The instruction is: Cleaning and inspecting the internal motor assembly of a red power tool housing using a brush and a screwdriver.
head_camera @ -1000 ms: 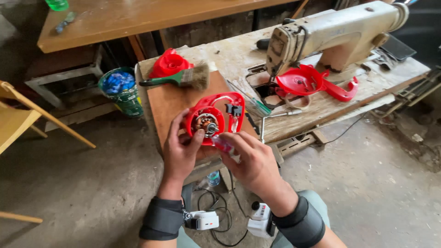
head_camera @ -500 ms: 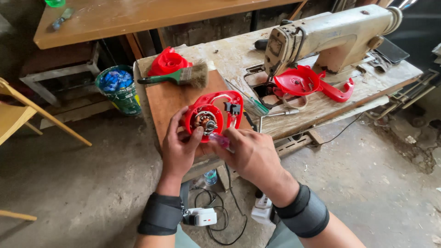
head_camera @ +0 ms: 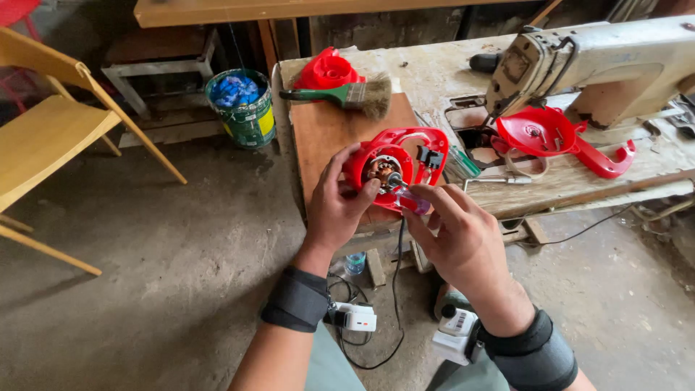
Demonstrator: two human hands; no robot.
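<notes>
My left hand (head_camera: pixel 339 206) grips a round red plastic housing (head_camera: pixel 405 148) with a small motor (head_camera: pixel 381 171) exposed in its middle; the thumb rests on the rim beside the motor. My right hand (head_camera: pixel 452 235) holds a small screwdriver with a translucent purple-pink handle (head_camera: pixel 410 201), its tip pointing into the motor area. A black cord hangs down from the housing. Both wrists wear dark bands. The housing is held above the front edge of a brown wooden board (head_camera: pixel 326 134).
A paintbrush (head_camera: pixel 347 94) and a red cap (head_camera: pixel 327 71) lie on the board. A red cover piece (head_camera: pixel 557 134) and an old sewing machine (head_camera: pixel 608 65) sit on the worn table at right. A yellow chair (head_camera: pixel 51 130), a bucket (head_camera: pixel 242 108), a power strip (head_camera: pixel 355 317) stand on the floor.
The view has shifted right and slightly closer. Both hands keep their hold on the housing and the screwdriver, with only small movement of the right hand.
</notes>
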